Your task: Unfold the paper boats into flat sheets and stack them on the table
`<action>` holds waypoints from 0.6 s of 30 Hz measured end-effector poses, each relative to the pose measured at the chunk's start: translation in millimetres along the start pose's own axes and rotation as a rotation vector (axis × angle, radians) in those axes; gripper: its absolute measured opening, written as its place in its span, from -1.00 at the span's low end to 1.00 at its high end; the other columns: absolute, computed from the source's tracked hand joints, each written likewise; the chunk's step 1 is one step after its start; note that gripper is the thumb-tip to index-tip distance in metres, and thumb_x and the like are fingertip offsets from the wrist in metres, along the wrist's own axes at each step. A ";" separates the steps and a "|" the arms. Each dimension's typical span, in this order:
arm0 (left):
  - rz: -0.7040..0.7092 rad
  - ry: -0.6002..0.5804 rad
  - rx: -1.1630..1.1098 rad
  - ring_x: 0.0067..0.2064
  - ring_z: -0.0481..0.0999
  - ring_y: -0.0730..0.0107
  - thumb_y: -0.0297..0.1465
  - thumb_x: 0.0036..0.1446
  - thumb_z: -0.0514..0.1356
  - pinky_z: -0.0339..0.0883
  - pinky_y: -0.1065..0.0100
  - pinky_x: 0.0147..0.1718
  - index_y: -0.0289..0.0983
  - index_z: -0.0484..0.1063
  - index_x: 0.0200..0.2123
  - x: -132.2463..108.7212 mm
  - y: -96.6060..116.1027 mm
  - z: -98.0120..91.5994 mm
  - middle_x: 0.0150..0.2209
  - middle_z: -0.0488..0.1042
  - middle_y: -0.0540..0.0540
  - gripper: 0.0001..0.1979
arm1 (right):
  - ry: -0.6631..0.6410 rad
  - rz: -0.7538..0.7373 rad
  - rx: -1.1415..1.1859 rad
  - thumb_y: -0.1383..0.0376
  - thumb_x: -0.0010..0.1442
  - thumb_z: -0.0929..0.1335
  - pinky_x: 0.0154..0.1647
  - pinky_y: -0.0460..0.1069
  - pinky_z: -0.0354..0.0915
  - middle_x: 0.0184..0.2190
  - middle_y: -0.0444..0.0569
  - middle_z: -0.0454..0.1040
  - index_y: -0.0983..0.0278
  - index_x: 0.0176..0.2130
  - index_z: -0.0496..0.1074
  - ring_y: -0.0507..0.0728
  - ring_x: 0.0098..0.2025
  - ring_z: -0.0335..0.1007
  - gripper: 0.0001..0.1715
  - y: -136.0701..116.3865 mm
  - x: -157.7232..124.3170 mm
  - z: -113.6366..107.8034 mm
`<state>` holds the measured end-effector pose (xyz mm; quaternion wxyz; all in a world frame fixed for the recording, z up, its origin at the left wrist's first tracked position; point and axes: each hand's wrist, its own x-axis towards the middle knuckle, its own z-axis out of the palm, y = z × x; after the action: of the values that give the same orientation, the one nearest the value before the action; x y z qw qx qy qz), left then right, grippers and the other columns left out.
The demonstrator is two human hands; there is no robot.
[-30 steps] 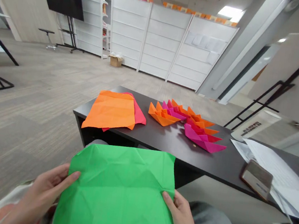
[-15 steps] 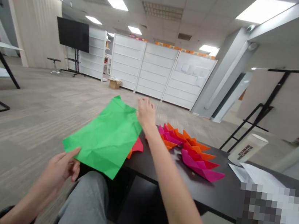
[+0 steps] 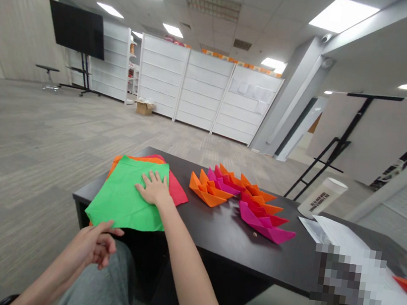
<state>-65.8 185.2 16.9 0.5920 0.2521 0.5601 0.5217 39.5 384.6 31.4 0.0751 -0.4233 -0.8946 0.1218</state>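
Note:
A green sheet of paper (image 3: 124, 182) lies at the left end of the dark table, over orange paper (image 3: 115, 163) and red paper (image 3: 178, 189) that show at its edges. My right hand (image 3: 153, 188) is open and flat on the green sheet, fingers spread. At the sheet's front edge is my left hand (image 3: 99, 246), its forefinger stretched along the edge and its other fingers loosely bent. Whether it touches the paper I cannot tell. Right of the sheets stand several folded paper boats: an orange boat (image 3: 207, 193), a magenta boat (image 3: 265, 224) and others behind.
The dark table (image 3: 200, 232) spans the front. On its right are a white cylindrical container (image 3: 323, 198) and white papers (image 3: 353, 237), partly blurred out. A black easel stand (image 3: 339, 145) rises behind. My knee (image 3: 107, 280) is below the left table edge.
The green sheet has come down from the air onto the other sheets. My right hand has let go of its far edge and now lies flat on it. The view has shifted right.

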 end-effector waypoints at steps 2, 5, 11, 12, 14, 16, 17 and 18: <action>-0.046 0.040 0.051 -0.72 0.36 0.40 0.03 -0.14 0.28 0.16 0.46 -0.74 -0.36 0.44 -0.43 0.9 -2.4 -8.5 -0.68 0.41 -0.01 -0.49 | -0.012 -0.019 0.002 -0.14 0.37 0.06 0.41 0.35 -0.40 0.46 0.06 -0.17 0.22 0.41 0.01 0.27 0.48 -0.36 -0.18 0.6 5.2 1.5; 0.003 0.203 0.081 -0.70 0.35 0.40 -0.01 -0.07 0.22 0.20 0.44 -0.71 -0.35 0.43 -0.47 4.4 -3.8 -25.9 -0.70 0.39 -0.01 -0.54 | -0.017 -0.031 0.002 -0.14 0.37 0.05 0.41 0.37 -0.38 0.46 0.06 -0.19 0.23 0.42 -0.01 0.29 0.48 -0.37 -0.17 2.4 8.1 5.2; 0.097 0.267 0.134 -0.68 0.34 0.34 -0.06 -0.08 0.12 0.23 0.40 -0.68 -0.29 0.38 -0.58 7.4 -7.3 -37.3 -0.75 0.35 -0.06 -0.62 | 0.002 -0.047 0.012 -0.11 0.37 0.11 0.40 0.38 -0.30 0.45 0.05 -0.12 0.23 0.41 0.01 0.27 0.48 -0.28 -0.20 12.2 7.5 4.1; 0.100 0.269 0.146 -0.68 0.34 0.34 -0.05 -0.10 0.13 0.22 0.39 -0.68 -0.29 0.38 -0.59 6.7 -8.3 -34.7 -0.76 0.34 -0.06 -0.61 | 0.011 -0.052 0.015 -0.10 0.37 0.13 0.40 0.37 -0.25 0.44 0.05 -0.07 0.24 0.40 0.04 0.27 0.47 -0.24 -0.21 12.3 7.3 0.5; 0.112 0.268 0.167 -0.69 0.33 0.33 -0.02 -0.17 0.16 0.21 0.39 -0.69 -0.29 0.37 -0.59 5.0 -10.4 -28.6 -0.76 0.34 -0.05 -0.59 | 0.048 -0.061 0.021 -0.04 0.38 0.16 0.40 0.30 -0.14 0.41 0.04 0.05 0.24 0.37 0.12 0.23 0.44 -0.11 -0.28 10.5 5.3 -11.2; 0.127 0.266 0.156 -0.69 0.33 0.33 0.01 -0.23 0.21 0.20 0.38 -0.70 -0.30 0.38 -0.56 4.3 -12.6 -24.1 -0.75 0.35 -0.03 -0.55 | 0.137 -0.055 0.021 0.06 0.41 0.17 0.39 0.20 -0.07 0.36 0.01 0.17 0.25 0.34 0.17 0.17 0.40 0.00 -0.38 8.0 -2.5 -29.0; 0.133 0.256 0.138 -0.70 0.33 0.32 0.03 -0.25 0.23 0.20 0.37 -0.70 -0.30 0.39 -0.54 4.8 -13.8 -23.1 -0.73 0.37 -0.02 -0.53 | 0.204 -0.040 0.018 0.13 0.43 0.15 0.38 0.15 -0.07 0.34 0.00 0.21 0.26 0.33 0.18 0.15 0.38 0.04 -0.42 8.2 -9.9 -39.5; 0.143 0.239 0.114 -0.70 0.33 0.33 0.06 -0.24 0.23 0.20 0.37 -0.71 -0.30 0.40 -0.51 5.8 -15.3 -23.1 -0.71 0.38 -0.01 -0.50 | 0.284 -0.013 0.014 0.20 0.43 0.13 0.38 0.12 -0.09 0.32 0.01 0.24 0.29 0.33 0.17 0.14 0.36 0.06 -0.45 10.1 -20.1 -50.4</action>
<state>-83.1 178.8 -4.6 0.4671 0.2607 0.6361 0.5561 71.6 382.9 76.2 0.2048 -0.4298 -0.8769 0.0663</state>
